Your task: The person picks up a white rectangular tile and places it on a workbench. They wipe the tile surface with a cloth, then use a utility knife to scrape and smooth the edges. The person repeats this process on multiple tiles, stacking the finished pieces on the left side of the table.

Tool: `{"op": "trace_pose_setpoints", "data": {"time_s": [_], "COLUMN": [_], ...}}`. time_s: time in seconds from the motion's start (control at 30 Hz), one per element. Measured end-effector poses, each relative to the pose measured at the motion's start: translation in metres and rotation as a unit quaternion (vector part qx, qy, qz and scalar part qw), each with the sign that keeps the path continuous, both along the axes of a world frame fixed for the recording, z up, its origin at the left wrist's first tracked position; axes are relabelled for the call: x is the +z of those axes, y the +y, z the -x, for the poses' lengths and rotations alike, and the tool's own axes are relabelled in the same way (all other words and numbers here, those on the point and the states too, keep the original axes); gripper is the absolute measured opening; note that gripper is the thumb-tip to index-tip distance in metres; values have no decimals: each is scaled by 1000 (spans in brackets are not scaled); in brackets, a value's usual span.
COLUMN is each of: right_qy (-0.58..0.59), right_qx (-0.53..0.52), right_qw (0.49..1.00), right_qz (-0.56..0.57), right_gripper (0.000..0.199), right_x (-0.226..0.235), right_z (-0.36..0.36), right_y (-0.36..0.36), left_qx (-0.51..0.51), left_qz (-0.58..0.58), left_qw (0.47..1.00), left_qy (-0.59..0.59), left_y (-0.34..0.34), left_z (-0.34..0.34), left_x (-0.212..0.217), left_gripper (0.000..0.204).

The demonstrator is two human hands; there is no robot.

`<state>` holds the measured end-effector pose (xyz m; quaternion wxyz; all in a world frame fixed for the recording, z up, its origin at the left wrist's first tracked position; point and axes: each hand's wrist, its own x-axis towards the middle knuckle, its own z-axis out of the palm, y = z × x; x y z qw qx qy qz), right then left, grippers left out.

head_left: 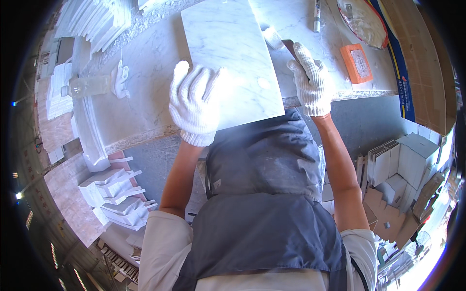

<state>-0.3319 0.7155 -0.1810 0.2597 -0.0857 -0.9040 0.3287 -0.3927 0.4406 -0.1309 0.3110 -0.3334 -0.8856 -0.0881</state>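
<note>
A pale, grey-veined marble slab (233, 58) lies flat on the worktable, its near corner reaching past the front edge. My left hand (194, 99), in a white knitted glove, is at the slab's left side with its fingers spread and nothing seen in them. To the right of the slab, my right hand (311, 80), also gloved, closes around the dark handle of a scraper (274, 39). The scraper's flat, whitish end points toward the slab's right edge. Part of its handle is hidden by the glove.
An orange block-shaped pack (357, 64), a marker pen (317, 18) and a red-rimmed tub of pale paste (365, 23) lie right. Cardboard (424, 63) borders that side. At left are a clear bottle (88, 86), a white crumpled cloth (120, 80) and stacked white tiles (99, 22).
</note>
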Motion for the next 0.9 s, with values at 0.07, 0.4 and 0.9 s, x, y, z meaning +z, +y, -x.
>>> {"op": "trace_pose_setpoints", "data": {"time_s": [0.07,0.4,0.9], "right_qy": [-2,-9,-16], "right_qx": [-4,-9,2], "right_qw": [1000,1000,1000], "right_qz": [-6,6,-1], "right_gripper": [42,42,42], "right_x": [2,9,7], "right_z": [0,0,0], "right_y": [0,-2,-1], "left_qx": [3,13,-18], "left_qz": [2,-18,-20], "left_qw": [1000,1000,1000], "left_qy": [-6,-14,9], "left_y": [1,20,19], "left_z": [0,-1,-2], "left_x": [-1,8,3], "left_gripper": [37,24,31]}}
